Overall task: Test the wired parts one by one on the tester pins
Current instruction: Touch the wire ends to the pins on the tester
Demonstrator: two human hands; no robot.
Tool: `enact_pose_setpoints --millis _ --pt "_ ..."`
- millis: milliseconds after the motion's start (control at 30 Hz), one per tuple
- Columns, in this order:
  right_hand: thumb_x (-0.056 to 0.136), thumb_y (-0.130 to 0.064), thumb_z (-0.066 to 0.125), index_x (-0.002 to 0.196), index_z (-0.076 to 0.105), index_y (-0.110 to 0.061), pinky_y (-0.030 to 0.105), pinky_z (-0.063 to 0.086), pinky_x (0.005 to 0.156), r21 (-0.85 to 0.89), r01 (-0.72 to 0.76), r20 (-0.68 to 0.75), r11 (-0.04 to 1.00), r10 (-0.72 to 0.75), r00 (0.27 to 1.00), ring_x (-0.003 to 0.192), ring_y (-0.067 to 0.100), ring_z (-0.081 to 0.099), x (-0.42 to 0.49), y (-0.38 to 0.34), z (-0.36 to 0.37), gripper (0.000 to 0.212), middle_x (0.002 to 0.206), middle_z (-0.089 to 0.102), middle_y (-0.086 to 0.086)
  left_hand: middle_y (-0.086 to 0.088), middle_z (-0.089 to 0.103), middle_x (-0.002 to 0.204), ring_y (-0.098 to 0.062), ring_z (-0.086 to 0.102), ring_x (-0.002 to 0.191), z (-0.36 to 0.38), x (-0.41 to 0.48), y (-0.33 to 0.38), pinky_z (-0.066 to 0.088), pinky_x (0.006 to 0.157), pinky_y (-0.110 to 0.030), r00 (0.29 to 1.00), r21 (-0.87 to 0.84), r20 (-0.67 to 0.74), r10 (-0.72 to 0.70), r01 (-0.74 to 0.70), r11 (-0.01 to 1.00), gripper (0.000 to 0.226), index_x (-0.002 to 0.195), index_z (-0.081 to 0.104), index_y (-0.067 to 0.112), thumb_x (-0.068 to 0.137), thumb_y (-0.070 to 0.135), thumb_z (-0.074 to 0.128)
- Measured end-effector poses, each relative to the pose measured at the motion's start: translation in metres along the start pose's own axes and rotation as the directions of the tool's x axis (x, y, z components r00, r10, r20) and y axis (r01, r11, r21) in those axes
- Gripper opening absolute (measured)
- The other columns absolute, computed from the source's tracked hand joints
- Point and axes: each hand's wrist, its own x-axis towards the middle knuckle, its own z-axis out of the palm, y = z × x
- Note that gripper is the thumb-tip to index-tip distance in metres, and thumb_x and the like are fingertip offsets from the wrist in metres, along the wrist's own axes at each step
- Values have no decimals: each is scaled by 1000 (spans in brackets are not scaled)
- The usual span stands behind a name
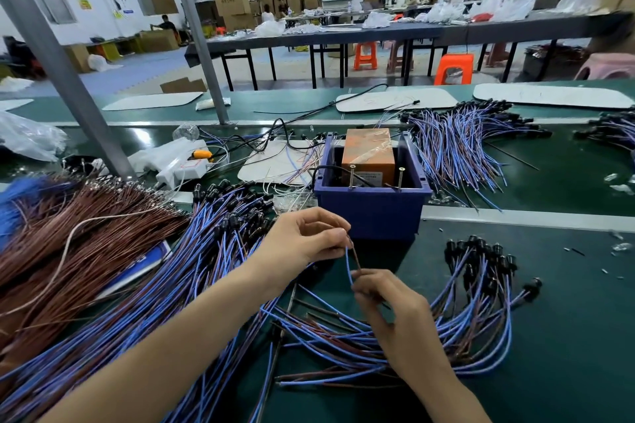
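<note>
At the far left a thick bundle of brown wires (pixel 68 233) lies across the green bench (pixel 567 319). Just beside it spreads a big heap of wired parts (pixel 213 268) with blue and brown leads and black caps at their far ends. Behind the heap sits a white power strip (pixel 178 168).

The left hand (pixel 302 240) hovers just in front of the tester. Its thumb and forefinger pinch the upper end of one wired part (pixel 349 264), and the other fingers are loosely curled. That part's blue and brown leads run down in a short arc to the right hand (pixel 388 305), which pinches them lower down between thumb and fingertips. The part is held clear of the bench, below and in front of the pins and not touching them. Its black cap is hidden, so I cannot tell where it sits.

Right behind the hands stands the blue bin (pixel 371 213) with an orange box (pixel 369 157) inside. Two upright tester pins (pixel 352 175) rise at its near rim, one left and one right.

To the right, a smaller cluster of capped parts (pixel 481 271) curls on the bench. Farther back lies another fanned pile (pixel 464 144).
</note>
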Motion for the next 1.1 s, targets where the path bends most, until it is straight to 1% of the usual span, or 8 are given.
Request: enact_pose_setpoints --millis 133,233,400,533,633,800,933,1100 --pt "78 10 69 90 71 -9 8 45 78 49 -73 -45 996 75 996 91 -6 60 3 0 0 22 94 68 -10 -7 67 89 -28 69 92 16 -6 -18 56 83 -28 998 9 -59 31 -30 999 30 104 64 14 82 -6 67" --pt "79 10 69 91 72 -12 6 44 77 108 -122 -94 987 132 987 89 -7 61 4 -1 -4 25 94 67 -15 -11 64 101 -27 70 91 29 -7 -29 54 89 -30 995 71 -101 8 -1 997 30 103 61 13 81 -6 68" --pt "85 7 64 91 66 -25 7 46 69 123 -187 -162 975 206 965 77 -3 64 2 -4 -6 32 84 68 -16 -8 72 86 -9 70 80 38 -6 -34 52 73 -15 995 52 -86 -53 58 997 16 89 67 9 88 -5 59" --pt "91 -4 60 94 62 -32 13 44 56 144 -242 -268 960 273 924 59 8 60 3 -1 -8 28 62 62 -8 -1 72 90 -7 65 80 36 -4 -33 52 60 -19 993 156 -66 -103 112 981 23 93 71 24 95 8 55" --pt "93 -5 56 99 61 -32 21 49 58 196 -296 -290 935 344 893 57 10 61 5 3 -12 28 71 67 -12 2 72 81 -8 67 70 33 -2 -31 52 54 -21 991 132 -32 -128 131 982 25 100 70 31 98 15 51" --pt "94 -3 54 106 64 -27 22 53 63 258 -342 -258 903 406 877 56 10 61 9 8 -18 29 90 70 -21 -4 62 72 -7 63 57 31 16 -24 54 57 -17 989 -40 -111 -93 89 995 20 106 68 15 96 8 51" --pt "95 -3 53 107 60 -42 29 50 57 256 -337 -220 906 394 892 57 19 59 9 9 -24 41 73 68 -11 -8 63 79 -9 66 62 30 36 -16 54 61 -14 976 -121 -181 -123 102 987 17 102 68 1 96 6 53" --pt "95 -1 51 114 59 -37 10 33 45 225 -316 -214 922 363 907 44 4 45 9 11 -27 42 67 65 -3 -6 63 76 -6 63 58 30 47 -11 53 56 -15 968 -139 -180 -174 150 979 16 97 70 5 96 10 54"
